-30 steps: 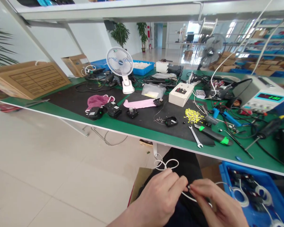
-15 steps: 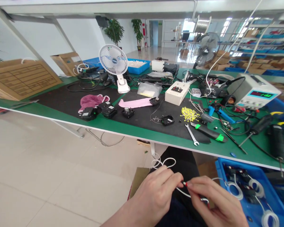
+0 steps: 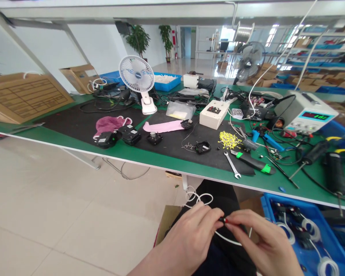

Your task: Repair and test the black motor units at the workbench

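Over my lap, my left hand [image 3: 191, 232] is closed in a pinch on a small black part [image 3: 221, 219], most of it covered by the fingers. Facing it, my right hand [image 3: 260, 239] pinches a tiny red piece [image 3: 226, 220] between thumb and forefinger. The red and black pieces meet in the narrow gap between the fingertips; how they join is too small to tell. A white cable [image 3: 208, 197] lies in loops behind my left hand, and a stretch of it runs below the fingers towards my right hand.
A blue bin [image 3: 266, 203] with coiled white cables stands at lower right. The green bench [image 3: 158, 163] spans ahead, bearing a wrench [image 3: 232, 165], a green-taped black tool [image 3: 254, 163], yellow small parts [image 3: 230, 140], black housings [image 3: 129, 134], a fan [image 3: 136, 73] and a power supply [image 3: 307, 113].
My right hand's fingertips have drawn slightly closer to the left's. The light-coloured bit seen between the black and red pieces is now mostly gone from sight. The camera has shifted slightly.
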`<act>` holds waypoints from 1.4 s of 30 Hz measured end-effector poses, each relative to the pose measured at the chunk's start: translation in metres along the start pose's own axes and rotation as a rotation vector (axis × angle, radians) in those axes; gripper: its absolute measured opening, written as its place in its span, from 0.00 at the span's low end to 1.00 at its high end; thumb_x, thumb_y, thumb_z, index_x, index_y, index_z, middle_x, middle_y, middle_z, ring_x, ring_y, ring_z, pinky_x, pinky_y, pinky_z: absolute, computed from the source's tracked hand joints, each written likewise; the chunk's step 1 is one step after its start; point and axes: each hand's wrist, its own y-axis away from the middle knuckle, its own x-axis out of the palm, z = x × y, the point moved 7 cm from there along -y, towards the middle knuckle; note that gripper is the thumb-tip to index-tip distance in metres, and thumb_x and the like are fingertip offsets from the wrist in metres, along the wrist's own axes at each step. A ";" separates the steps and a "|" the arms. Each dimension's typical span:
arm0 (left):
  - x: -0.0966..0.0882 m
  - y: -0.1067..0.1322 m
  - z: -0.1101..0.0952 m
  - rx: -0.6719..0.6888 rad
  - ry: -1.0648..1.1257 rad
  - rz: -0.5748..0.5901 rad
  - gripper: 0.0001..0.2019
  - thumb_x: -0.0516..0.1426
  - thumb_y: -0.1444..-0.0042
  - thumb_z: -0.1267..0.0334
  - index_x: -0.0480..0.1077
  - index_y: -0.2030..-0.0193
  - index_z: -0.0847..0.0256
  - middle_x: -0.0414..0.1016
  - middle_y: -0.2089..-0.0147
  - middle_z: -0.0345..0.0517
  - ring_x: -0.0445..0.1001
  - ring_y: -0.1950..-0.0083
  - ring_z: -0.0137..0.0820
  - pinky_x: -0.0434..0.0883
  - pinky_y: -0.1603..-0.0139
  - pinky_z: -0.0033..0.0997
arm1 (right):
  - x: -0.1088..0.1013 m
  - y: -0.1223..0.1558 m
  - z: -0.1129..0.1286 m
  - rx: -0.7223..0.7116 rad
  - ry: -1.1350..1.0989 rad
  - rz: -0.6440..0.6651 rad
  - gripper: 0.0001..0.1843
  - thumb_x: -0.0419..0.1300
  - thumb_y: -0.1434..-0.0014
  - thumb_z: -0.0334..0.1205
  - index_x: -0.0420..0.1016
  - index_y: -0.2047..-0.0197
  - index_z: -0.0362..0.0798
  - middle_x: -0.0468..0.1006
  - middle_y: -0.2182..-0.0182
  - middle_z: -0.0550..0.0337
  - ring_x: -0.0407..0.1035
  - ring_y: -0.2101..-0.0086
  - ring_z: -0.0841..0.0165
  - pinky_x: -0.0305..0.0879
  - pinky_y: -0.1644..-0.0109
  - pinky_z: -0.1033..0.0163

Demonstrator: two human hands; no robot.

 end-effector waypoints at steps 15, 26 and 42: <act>0.007 0.012 0.005 0.054 -0.019 0.001 0.12 0.52 0.32 0.78 0.69 0.47 0.61 0.79 0.59 0.46 0.74 0.60 0.35 0.73 0.60 0.33 | 0.005 -0.011 0.021 -0.161 0.003 0.083 0.09 0.59 0.33 0.26 0.73 0.56 0.51 0.80 0.61 0.60 0.79 0.62 0.70 0.76 0.58 0.73; -0.022 0.017 0.040 -0.220 0.164 -0.342 0.13 0.57 0.29 0.69 0.74 0.42 0.55 0.83 0.53 0.45 0.80 0.56 0.33 0.77 0.53 0.32 | 0.000 -0.055 -0.012 0.125 -0.158 0.080 0.11 0.69 0.31 0.42 0.82 0.47 0.55 0.83 0.56 0.60 0.80 0.59 0.67 0.78 0.53 0.70; -0.068 0.046 0.157 -0.721 0.378 -0.662 0.10 0.58 0.29 0.54 0.71 0.50 0.58 0.82 0.54 0.46 0.81 0.53 0.34 0.77 0.50 0.34 | 0.032 -0.254 -0.084 0.135 0.210 0.097 0.10 0.66 0.29 0.44 0.82 0.49 0.49 0.83 0.56 0.56 0.79 0.58 0.60 0.76 0.51 0.56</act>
